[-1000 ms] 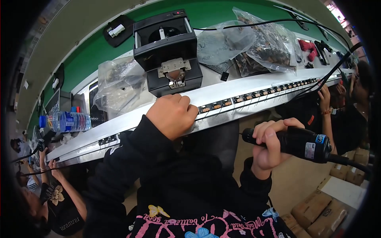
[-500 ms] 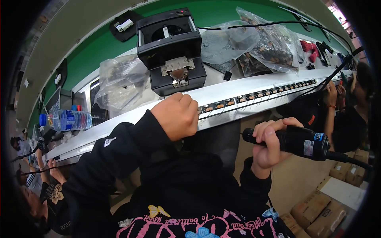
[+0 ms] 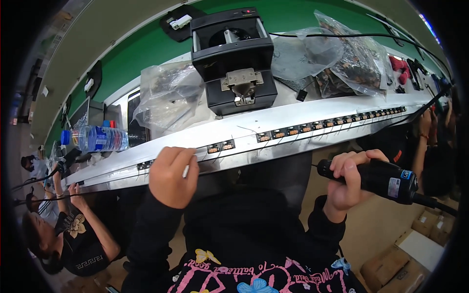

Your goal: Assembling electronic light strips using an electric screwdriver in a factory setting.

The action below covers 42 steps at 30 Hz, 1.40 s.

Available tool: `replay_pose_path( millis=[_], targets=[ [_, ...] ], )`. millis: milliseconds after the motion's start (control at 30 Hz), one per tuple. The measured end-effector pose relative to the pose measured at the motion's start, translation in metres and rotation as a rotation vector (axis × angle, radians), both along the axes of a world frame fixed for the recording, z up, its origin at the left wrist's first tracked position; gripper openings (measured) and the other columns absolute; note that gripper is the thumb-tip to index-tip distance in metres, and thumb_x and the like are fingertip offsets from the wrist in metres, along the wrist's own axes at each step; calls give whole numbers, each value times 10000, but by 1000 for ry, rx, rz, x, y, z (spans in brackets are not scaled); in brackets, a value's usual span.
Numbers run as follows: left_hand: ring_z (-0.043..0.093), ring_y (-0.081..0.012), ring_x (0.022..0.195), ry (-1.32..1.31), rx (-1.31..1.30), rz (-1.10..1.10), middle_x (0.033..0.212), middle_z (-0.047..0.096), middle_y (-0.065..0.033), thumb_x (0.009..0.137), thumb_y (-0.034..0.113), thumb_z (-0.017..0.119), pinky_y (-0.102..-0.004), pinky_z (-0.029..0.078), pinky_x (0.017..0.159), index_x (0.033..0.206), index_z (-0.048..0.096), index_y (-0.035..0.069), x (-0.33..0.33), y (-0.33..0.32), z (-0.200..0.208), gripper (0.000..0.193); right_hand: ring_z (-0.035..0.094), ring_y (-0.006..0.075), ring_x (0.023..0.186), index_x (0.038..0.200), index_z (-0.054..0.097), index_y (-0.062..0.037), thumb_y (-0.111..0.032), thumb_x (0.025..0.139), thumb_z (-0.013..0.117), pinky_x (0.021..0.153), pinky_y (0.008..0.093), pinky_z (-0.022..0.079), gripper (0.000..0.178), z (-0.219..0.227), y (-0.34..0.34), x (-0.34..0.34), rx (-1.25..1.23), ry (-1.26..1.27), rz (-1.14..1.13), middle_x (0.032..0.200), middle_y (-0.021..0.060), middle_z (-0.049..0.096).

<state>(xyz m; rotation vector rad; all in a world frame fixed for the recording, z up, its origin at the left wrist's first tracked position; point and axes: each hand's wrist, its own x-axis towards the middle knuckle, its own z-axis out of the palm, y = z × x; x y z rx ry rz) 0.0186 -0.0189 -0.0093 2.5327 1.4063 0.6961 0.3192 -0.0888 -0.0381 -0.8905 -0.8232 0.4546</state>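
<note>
My left hand (image 3: pixel 172 178) is closed, fingers bent, at the front edge of a long white rail (image 3: pixel 200 134). A small white stick-like piece (image 3: pixel 185 171) shows between its fingers; its other end is hidden. Along the rail sit several small black parts with copper-coloured coils (image 3: pixel 293 131), thin wires trailing from them. Two of these parts (image 3: pixel 221 146) lie just right of my left hand. My right hand (image 3: pixel 348 183) is wrapped round a black electric screwdriver (image 3: pixel 378 179) in front of the rail. The tool's bit points left, touching nothing.
Behind the rail stands a black screw feeder (image 3: pixel 237 63). Clear plastic bags (image 3: pixel 171 95) flank it, and one (image 3: pixel 351 58) holds many small parts. A water bottle (image 3: pixel 100 138) lies at the left. Co-workers (image 3: pixel 83 219) sit at both sides; cardboard boxes (image 3: pixel 386 266) stand low right.
My left hand has moved left along the rail, uncovering parts it hid. The white piece now shows in its fingers. The view has shifted; my right hand still grips the screwdriver.
</note>
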Motion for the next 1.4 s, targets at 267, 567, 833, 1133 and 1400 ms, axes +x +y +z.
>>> replay_pose_path(
  millis=[267, 567, 833, 1133, 1400],
  targets=[
    [626, -321, 809, -97, -21, 9, 889, 666, -144, 778, -7, 696, -395, 518, 710, 1020, 678, -20, 31, -7, -28, 243, 472, 155, 517, 1226, 453, -7, 28, 831, 580, 542, 337, 458, 416, 2, -6, -4, 0, -12, 13, 720, 69, 517],
    [617, -321, 808, -133, 5, 11, 880, 657, -144, 772, 10, 701, -395, 516, 725, 1051, 666, -23, 50, -8, -27, 284, 456, 148, 527, 1242, 454, -12, 22, 844, 588, 541, 338, 445, 422, 2, -8, -12, 2, -23, -4, 727, 61, 506],
    [624, -321, 788, -245, 132, 148, 837, 641, -132, 753, 1, 714, -405, 512, 711, 911, 664, 8, 2, -24, -20, 166, 432, 133, 564, 1266, 455, 8, 28, 857, 546, 579, 316, 426, 420, -4, -9, -3, -15, -73, 28, 728, 41, 467],
    [619, -344, 895, 14, 222, 666, 953, 681, -161, 861, 97, 692, -430, 495, 795, 995, 687, -5, -111, -34, -49, 167, 429, 131, 553, 1260, 460, 19, 34, 840, 548, 560, 311, 425, 429, 2, 3, -23, -35, -65, 39, 721, 45, 478],
    [618, -346, 824, -107, 136, 623, 896, 681, -133, 807, 60, 717, -435, 495, 732, 968, 688, -3, -70, -8, -24, 175, 441, 137, 538, 1252, 457, 7, 31, 849, 566, 542, 323, 436, 419, 3, 3, -31, -9, -104, 74, 695, 43, 470]
  ],
)
